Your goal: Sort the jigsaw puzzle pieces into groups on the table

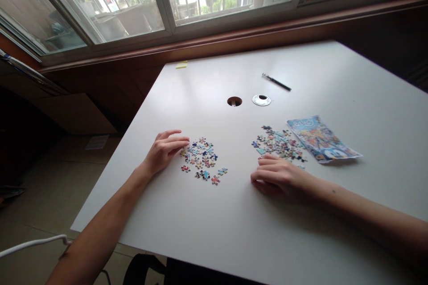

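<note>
My left hand [166, 149] rests at the left edge of a loose pile of jigsaw pieces [202, 151], its fingers stretched out and a little apart, fingertips next to the nearest pieces. A few pieces, among them a reddish one [216, 180] and a light blue one [222, 171], lie just below this pile. On the right, my right hand [279, 176] lies on the table with its fingers curled in; what they hold, if anything, is hidden. Just beyond it spreads a second, larger heap of jigsaw pieces [281, 141], partly covered by the hand.
A colourful picture sheet [323, 139] lies right of the larger heap. Farther back are a cable hole [234, 101], its silver ring cover [261, 100] and a black pen [277, 82]. A yellow sticky note [182, 65] marks the far left corner of the white table [214, 84]. Windows stand behind.
</note>
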`<state>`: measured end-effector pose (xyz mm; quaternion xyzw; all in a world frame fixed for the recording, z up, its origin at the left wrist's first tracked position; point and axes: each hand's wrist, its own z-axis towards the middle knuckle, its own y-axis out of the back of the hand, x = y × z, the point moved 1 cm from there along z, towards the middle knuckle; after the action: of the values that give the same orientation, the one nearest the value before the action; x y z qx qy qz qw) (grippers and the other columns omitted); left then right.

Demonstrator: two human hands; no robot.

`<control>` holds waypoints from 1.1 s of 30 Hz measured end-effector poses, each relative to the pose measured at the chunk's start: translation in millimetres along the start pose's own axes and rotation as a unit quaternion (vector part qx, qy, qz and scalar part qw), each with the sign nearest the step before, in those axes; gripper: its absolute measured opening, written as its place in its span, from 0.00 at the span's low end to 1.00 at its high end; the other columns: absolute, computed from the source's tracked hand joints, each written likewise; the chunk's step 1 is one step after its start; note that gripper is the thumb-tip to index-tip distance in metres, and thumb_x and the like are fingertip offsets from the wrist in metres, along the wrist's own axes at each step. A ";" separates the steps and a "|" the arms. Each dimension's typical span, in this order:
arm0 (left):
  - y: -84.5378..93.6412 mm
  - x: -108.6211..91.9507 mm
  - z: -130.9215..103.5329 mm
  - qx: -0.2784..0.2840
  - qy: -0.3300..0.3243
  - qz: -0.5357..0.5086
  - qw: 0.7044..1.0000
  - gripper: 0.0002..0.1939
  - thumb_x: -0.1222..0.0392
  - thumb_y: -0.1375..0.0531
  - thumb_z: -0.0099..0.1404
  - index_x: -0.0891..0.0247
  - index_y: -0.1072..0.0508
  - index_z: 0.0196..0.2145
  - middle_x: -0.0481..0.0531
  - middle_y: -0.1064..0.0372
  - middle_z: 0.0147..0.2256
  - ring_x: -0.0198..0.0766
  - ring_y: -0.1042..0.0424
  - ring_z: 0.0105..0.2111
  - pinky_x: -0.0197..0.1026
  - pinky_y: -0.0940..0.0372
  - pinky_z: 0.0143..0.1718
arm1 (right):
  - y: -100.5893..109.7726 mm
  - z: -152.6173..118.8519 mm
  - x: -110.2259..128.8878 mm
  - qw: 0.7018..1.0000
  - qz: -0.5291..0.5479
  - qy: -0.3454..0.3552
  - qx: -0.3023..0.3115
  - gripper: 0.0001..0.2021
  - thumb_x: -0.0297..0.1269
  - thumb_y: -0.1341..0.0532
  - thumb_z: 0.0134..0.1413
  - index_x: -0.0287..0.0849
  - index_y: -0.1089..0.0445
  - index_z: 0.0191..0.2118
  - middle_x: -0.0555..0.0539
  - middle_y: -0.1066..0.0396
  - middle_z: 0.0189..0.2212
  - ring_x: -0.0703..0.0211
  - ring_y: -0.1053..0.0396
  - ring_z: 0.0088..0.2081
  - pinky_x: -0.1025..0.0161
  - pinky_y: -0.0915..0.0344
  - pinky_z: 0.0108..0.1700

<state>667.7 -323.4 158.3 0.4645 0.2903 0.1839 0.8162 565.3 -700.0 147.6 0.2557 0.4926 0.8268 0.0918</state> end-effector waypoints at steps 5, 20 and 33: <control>-2.0 4.2 0.6 0.001 0.019 0.012 1.000 0.09 0.59 0.40 0.71 0.51 0.20 0.44 0.49 0.22 0.49 0.46 0.29 0.55 0.54 0.40 0.58 | -0.4 -0.9 -0.3 1.000 0.008 -0.004 0.000 0.04 0.30 0.44 0.65 0.44 0.33 0.38 0.50 0.33 0.26 0.59 0.43 0.30 0.61 0.47 0.38; 15.5 8.9 -3.1 -0.045 0.027 0.039 0.998 0.15 0.71 0.43 0.66 0.54 0.19 0.36 0.48 0.22 0.47 0.45 0.30 0.52 0.51 0.39 0.57 | -3.5 -4.0 -3.8 1.000 0.015 -0.003 0.003 0.03 0.31 0.43 0.65 0.43 0.33 0.39 0.49 0.33 0.27 0.59 0.45 0.30 0.61 0.47 0.39; 38.2 33.3 -18.6 -0.002 0.069 0.075 0.995 0.14 0.69 0.43 0.64 0.58 0.23 0.25 0.47 0.21 0.41 0.43 0.28 0.46 0.50 0.39 0.54 | -3.7 -4.4 -4.3 1.000 0.017 -0.010 0.007 0.04 0.31 0.44 0.65 0.43 0.32 0.39 0.49 0.33 0.27 0.59 0.45 0.30 0.62 0.48 0.38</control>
<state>680.0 -273.2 173.8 0.4694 0.3105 0.2766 0.7789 566.3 -703.2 141.4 0.2727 0.4930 0.8223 0.0807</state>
